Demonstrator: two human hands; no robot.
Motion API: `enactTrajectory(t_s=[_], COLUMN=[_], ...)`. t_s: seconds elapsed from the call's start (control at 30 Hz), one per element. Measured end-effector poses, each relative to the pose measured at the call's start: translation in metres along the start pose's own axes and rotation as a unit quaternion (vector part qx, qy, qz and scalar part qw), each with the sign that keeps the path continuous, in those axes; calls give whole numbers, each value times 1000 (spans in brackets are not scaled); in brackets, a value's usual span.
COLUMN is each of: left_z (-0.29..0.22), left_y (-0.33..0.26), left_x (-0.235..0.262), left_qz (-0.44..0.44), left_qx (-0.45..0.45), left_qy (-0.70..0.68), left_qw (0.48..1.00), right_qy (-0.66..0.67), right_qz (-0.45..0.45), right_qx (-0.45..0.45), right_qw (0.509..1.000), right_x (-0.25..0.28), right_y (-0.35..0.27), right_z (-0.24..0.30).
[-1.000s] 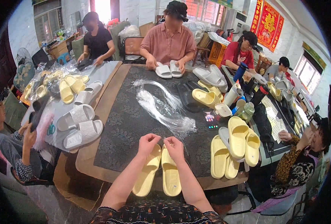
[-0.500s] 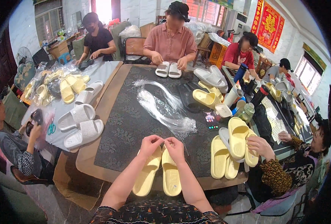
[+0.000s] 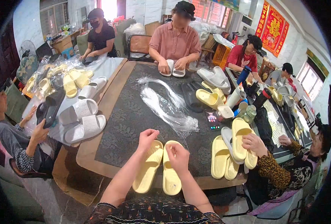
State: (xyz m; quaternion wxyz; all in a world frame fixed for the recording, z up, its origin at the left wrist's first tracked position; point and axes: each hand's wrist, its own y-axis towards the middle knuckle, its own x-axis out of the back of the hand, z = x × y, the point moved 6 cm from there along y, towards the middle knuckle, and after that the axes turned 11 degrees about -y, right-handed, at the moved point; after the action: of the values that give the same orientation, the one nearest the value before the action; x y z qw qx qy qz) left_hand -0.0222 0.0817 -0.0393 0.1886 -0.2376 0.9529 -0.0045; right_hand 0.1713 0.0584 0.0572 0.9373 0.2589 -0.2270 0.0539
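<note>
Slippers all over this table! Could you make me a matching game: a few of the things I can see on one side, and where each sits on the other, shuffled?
Things:
1. pale yellow slipper pair
2. white ribbed slippers
3. clear plastic bags
4. stack of yellow slippers

Places:
A. middle of the dark table mat
B. near table edge, under the left hand and right hand
C. right side, under a co-worker's hand in a leopard-print sleeve
D. left, on the lighter side table

Pairs: 1-B, 2-D, 3-A, 4-C
</note>
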Motion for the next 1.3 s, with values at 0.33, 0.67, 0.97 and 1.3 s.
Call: enactTrajectory(t_s=[0.33,0.67,0.97,1.3], left_z=[1,7,-113,-205], left_y=[6,1,-34,-9], left_x=[-1,5,74,269], left_qz=[9,14,-171,-349], left_qx=[-10,8,-376,-211], left_qy=[34,-18,367,315], left_qw=[999,1000,833,857], right_qy=[-287,-261,-194,-255], right_qz=[295,206,163,196], right_qx=[-42,-24,-15,-32], right_qw=[910,943,967,946], right_x=[-12,-45,-39,-41], right_y=[-69,-65,-66,-71], right_z=[-34,-35,-41,-50])
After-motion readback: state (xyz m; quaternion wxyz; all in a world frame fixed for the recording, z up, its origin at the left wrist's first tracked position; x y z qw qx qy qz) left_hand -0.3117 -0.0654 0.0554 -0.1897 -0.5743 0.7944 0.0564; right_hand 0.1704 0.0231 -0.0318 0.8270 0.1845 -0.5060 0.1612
